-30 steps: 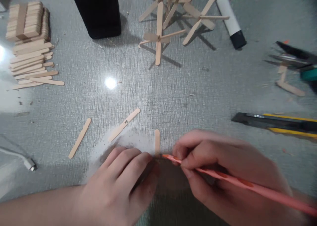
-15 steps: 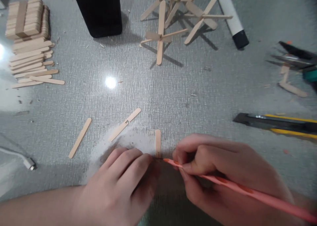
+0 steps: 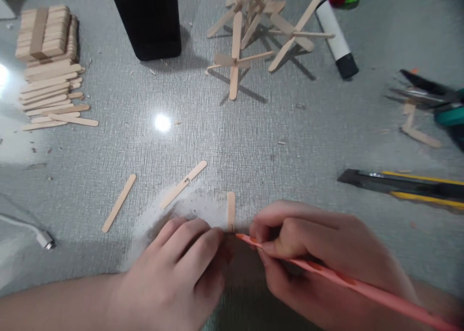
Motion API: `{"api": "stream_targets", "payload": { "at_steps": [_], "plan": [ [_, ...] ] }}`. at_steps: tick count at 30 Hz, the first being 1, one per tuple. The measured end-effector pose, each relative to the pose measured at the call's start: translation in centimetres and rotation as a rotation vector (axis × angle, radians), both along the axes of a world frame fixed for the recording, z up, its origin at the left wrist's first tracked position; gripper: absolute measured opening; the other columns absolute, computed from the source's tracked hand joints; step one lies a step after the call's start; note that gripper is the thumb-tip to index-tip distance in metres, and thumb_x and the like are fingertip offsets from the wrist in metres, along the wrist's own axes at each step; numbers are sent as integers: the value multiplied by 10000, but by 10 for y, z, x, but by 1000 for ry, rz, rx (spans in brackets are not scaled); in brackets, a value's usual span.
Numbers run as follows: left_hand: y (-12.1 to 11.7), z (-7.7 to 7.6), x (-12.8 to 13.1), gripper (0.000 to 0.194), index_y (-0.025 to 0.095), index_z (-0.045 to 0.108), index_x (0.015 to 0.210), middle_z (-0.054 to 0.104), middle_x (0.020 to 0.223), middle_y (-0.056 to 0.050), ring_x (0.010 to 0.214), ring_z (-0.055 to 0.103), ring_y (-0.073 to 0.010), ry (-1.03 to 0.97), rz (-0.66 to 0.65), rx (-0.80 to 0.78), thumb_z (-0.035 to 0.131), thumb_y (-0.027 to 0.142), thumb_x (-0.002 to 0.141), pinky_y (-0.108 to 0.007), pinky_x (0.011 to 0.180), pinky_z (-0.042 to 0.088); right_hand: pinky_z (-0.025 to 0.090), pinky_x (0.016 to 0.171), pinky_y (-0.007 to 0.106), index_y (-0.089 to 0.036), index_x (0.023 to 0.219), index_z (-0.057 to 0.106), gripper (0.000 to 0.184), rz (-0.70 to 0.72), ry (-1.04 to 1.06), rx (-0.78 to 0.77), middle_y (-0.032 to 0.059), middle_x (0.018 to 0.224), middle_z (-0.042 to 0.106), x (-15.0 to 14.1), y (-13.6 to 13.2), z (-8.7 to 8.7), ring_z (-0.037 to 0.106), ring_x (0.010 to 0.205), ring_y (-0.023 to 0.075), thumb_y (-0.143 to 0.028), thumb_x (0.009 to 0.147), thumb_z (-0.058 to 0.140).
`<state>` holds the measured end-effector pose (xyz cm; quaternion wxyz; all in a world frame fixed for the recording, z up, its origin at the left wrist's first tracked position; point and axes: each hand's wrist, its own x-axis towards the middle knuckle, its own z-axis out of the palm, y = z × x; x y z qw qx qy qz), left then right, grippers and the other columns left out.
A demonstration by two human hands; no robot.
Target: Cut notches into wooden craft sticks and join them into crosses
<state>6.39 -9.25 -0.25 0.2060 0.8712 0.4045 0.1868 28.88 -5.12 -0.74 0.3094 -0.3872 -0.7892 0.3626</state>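
Note:
My right hand is closed around a coral-pink pencil, its point at the lower part of a wooden craft stick. Small dark marks show on that stick near the pencil tip. My left hand is curled, with fingertips pressed at the stick's lower end; the fingers hide that end. Just beyond my left hand lies a craft stick with a small notch cut in its middle. A plain craft stick lies farther left.
Loose craft sticks and a banded bundle lie at far left. A black box-like object, crossed-stick pieces and a white tube stand or lie at the back. A utility knife, pliers and a cable flank the work.
The view has shifted slightly, so the table's things sit a little lower. My right hand and the pencil tip have moved slightly left; my left hand stays in place.

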Motion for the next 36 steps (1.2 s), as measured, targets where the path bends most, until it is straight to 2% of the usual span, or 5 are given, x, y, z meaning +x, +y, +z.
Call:
{"api": "stream_targets", "payload": {
  "at_steps": [12,24,30,36],
  "plan": [
    [-2,-3,2,169,100,737,1054,733,1109,-50,1028,610,-198,2,11,7,591,82,971,-357,903,508,466,550,123,-212,726,418,232,-3,-18,-1,-56,694,637,1,1,-2,581,569,18,-37,832,525],
    [-5,-2,2,157,91,734,1055,739,1088,-53,1018,622,-203,-3,23,4,603,90,968,-353,908,516,462,530,116,-221,737,394,233,-18,-2,-39,-62,711,633,2,2,1,569,558,21,-42,810,525],
    [-3,-2,2,185,91,723,1103,735,1085,-53,1006,626,-191,-28,53,-37,608,73,960,-336,900,518,473,555,118,-214,735,413,229,6,-16,-19,-56,712,647,0,2,0,588,574,20,-28,820,516],
    [-2,-3,1,173,91,717,1083,735,1106,-50,1024,628,-193,-16,23,-15,593,73,964,-347,911,518,458,527,127,-215,712,393,243,-25,-53,10,-55,693,645,0,1,0,582,554,27,-30,804,522]
  ]
}}
